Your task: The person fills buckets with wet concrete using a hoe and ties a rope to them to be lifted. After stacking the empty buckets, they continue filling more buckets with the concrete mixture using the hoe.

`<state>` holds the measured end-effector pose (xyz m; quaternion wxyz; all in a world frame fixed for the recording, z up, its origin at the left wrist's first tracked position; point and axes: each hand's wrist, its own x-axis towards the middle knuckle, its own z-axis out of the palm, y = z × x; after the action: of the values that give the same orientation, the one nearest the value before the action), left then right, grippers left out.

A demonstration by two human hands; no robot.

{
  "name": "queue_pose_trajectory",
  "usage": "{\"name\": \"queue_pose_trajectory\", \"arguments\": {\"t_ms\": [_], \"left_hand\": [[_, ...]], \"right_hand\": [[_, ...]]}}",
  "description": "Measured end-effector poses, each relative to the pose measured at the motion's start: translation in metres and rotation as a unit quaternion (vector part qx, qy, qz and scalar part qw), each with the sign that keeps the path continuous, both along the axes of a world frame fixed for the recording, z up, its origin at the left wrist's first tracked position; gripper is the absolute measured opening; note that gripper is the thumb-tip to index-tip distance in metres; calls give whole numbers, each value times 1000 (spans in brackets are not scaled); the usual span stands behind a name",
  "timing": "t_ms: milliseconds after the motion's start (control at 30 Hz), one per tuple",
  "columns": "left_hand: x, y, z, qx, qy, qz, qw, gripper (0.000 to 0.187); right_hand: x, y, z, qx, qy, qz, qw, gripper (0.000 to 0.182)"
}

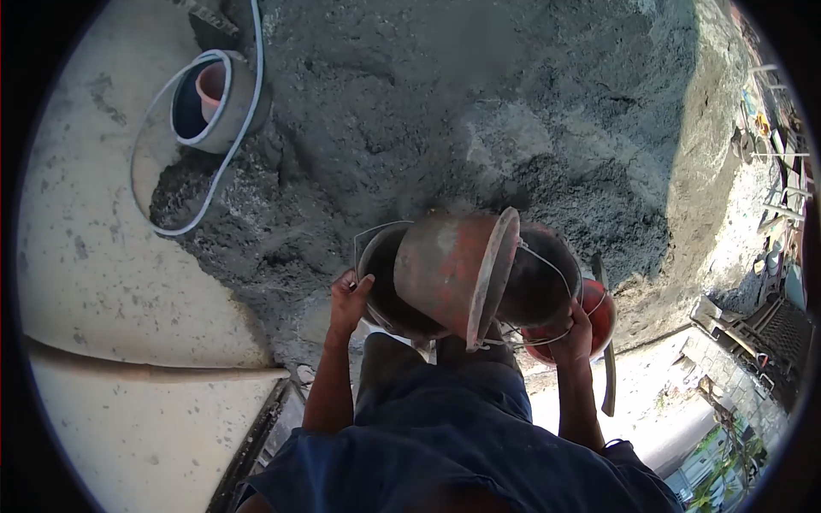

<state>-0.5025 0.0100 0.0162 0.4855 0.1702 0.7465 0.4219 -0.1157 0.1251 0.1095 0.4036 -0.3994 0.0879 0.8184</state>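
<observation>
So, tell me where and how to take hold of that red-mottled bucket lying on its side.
I'd grip the red-mottled bucket by its flared rim, coming from the right with the right hand. The mouth faces that way and the lip stands proud, while the narrower base end lies over the dark bucket on the left.

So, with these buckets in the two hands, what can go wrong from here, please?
The reddish bucket lies on its side, partly over the left-hand bucket; it could slip or roll, as the left hand grips only the other bucket's rim.
The thin wire handle by the right hand might pinch the fingers.
The long curved bar beside the red bucket could catch a swinging bucket.
</observation>
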Motion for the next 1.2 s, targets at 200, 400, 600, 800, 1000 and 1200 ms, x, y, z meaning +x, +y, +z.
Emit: {"name": "queue_pose_trajectory", "arguments": {"t_ms": [200,400,600,800,1000,1200], "left_hand": [[11,149,-125,-35,56,-82,994,30],[51,260,-245,-42,106,-51,992,30],[122,359,-332,34,-137,42,989,25],[150,413,-357,-128,-168,-115,971,24],[142,337,-162,88,-31,-78,993,10],[198,290,-26,129,-124,-437,882,42]], "right_hand": [[48,46,-49,-65,-131,-50,988,38],[55,72,-48,131,-771,371,500,41],[45,75,-87,-114,-321,-164,926,32],[21,68,-121,-210,-348,-236,882,31],[-26,69,-143,-230,-311,-225,894,30],[-59,86,-142,-238,-348,-121,899,25]]}}
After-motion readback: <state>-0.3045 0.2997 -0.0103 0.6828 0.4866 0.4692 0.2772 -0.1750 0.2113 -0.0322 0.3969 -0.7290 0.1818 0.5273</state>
